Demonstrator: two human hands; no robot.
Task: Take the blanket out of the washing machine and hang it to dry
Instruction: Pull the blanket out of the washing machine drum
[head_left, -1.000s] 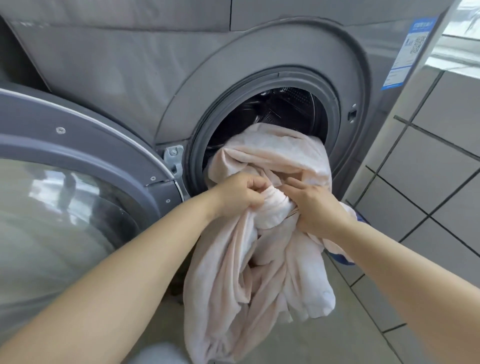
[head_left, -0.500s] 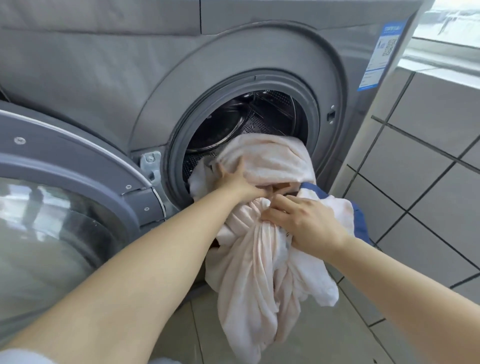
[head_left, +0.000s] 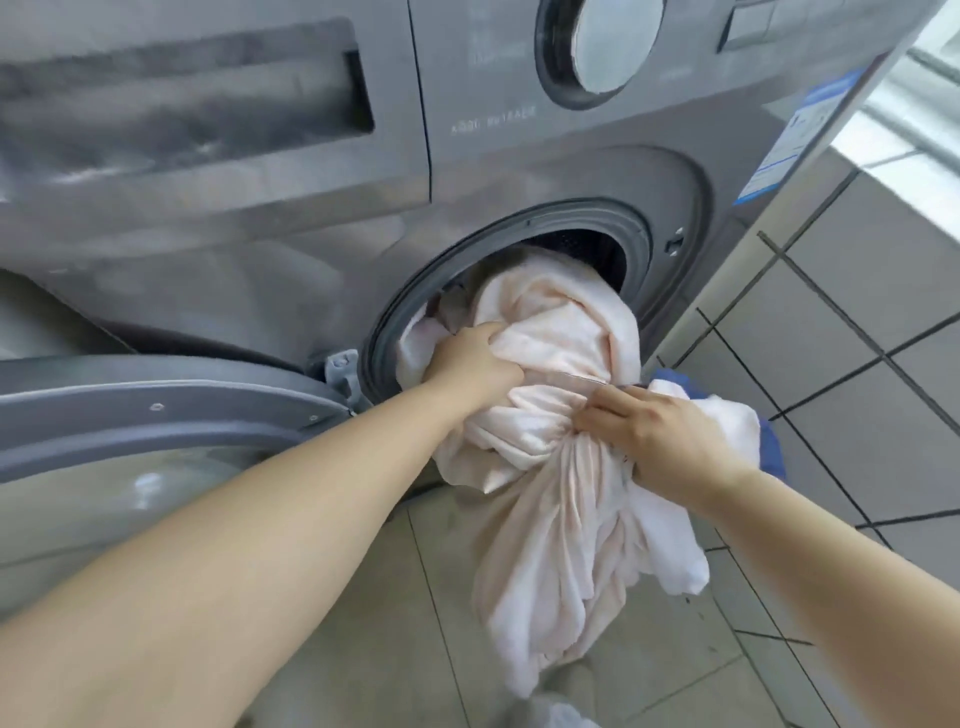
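Observation:
A pale pink blanket (head_left: 561, 332) bulges out of the round opening of the grey washing machine (head_left: 519, 166) and hangs in folds toward the floor. My left hand (head_left: 470, 358) grips a bunch of it at the left of the opening, close to the rubber seal. My right hand (head_left: 660, 431) grips a gathered part lower and to the right, outside the drum. A blue edge (head_left: 771, 441) of fabric shows behind my right hand. Most of the drum's inside is hidden by the blanket.
The machine's door (head_left: 156, 421) stands swung open at the left, beside my left arm. A tiled wall (head_left: 857, 322) rises close on the right. Grey floor tiles (head_left: 415, 623) lie below, where the blanket's end hangs.
The view has risen and pulled back, showing the machine's control panel. My left hand has shifted to the left rim of the opening, and more blanket hangs outside the drum.

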